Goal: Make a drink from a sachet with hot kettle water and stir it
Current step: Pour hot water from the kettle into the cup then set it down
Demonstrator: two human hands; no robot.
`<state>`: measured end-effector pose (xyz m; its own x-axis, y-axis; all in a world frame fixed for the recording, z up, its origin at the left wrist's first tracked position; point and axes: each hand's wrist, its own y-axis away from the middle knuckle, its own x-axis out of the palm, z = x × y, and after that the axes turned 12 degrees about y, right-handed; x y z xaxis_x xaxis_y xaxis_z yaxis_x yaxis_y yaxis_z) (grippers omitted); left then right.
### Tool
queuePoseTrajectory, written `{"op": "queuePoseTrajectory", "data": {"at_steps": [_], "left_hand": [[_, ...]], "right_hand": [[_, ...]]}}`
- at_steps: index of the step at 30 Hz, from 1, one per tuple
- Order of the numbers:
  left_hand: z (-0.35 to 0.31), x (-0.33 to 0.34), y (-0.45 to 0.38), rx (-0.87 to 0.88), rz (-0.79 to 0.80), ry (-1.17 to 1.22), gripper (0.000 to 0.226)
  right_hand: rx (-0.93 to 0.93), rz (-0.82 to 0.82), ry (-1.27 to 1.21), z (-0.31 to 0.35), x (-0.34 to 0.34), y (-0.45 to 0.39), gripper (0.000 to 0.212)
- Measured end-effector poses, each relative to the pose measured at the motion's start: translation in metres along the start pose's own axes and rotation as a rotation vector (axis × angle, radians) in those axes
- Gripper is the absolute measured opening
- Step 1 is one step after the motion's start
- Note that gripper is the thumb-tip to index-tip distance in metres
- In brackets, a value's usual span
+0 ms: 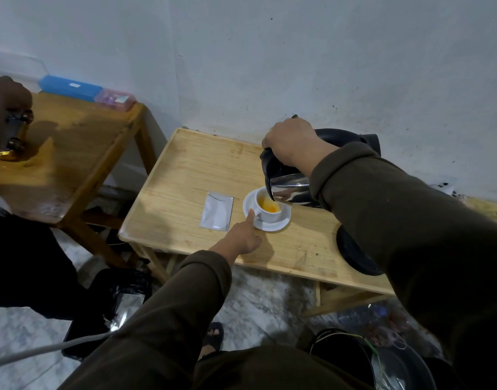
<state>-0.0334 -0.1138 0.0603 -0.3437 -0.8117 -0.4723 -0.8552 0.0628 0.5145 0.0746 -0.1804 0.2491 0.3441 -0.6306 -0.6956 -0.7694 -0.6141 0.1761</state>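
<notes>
Cup (268,208) on saucer (278,224), centre frame on the desk (185,170), orange liquid inside. Right hand (293,142) clamped on kettle (290,190) handle, spout tipped over the cup's right rim. Left hand (243,235) just lower-left, fingertip steadying the cup. Sachet (216,210) flat, left of saucer; left hand nearer.

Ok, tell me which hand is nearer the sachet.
Left. The left hand sits just right of the sachet, fingers at the saucer. The right hand grips the kettle farther away.

Low wooden table (185,164) against the wall.
On it: a silver sachet (216,210) at centre, a saucer (272,225) at its 3 o'clock, a black kettle base (354,254) at 4 o'clock.
</notes>
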Motion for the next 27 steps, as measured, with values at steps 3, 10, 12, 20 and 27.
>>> {"op": "queuePoseTrajectory", "data": {"at_steps": [3, 10, 12, 20, 27], "left_hand": [[0.0, 0.0, 0.0, -0.002, -0.002, 0.0, 0.084], [-0.005, 0.007, 0.004, 0.015, -0.022, 0.041, 0.086], [-0.007, 0.011, 0.004, 0.022, -0.039, 0.064, 0.086], [-0.018, 0.038, 0.002, -0.01, -0.163, 0.194, 0.085], [-0.03, 0.058, -0.005, -0.092, -0.26, 0.32, 0.093]], "right_hand": [[-0.006, -0.012, 0.015, 0.001, 0.0, 0.001, 0.033], [0.135, -0.018, -0.158, -0.026, 0.014, 0.027, 0.031], [0.226, -0.018, -0.236, -0.039, 0.026, 0.041, 0.03], [0.709, -0.028, -0.649, -0.077, 0.093, 0.114, 0.026], [1.302, -0.018, -1.336, -0.084, 0.144, 0.185, 0.04]]}}
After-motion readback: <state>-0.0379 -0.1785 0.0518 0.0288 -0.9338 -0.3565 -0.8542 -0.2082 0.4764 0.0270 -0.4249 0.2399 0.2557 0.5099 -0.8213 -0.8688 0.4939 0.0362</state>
